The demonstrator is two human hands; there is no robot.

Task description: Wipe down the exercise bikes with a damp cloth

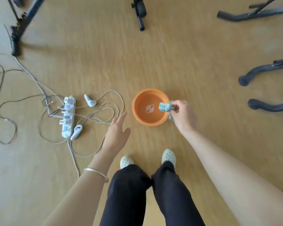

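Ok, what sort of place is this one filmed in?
Likely a small gym or exercise room: black exercise-bike bases stand on the wood-look floor, a loaded power strip lies there, and the right hand holds a cloth at an orange basin.

Bare forearms, a thin bangle (96, 172), dark trousers (129, 196), pale perforated clogs (169, 155)

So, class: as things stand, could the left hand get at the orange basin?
Probably yes. The left hand is open and empty beside the orange basin, with only bare floor between; the cables lie further left.
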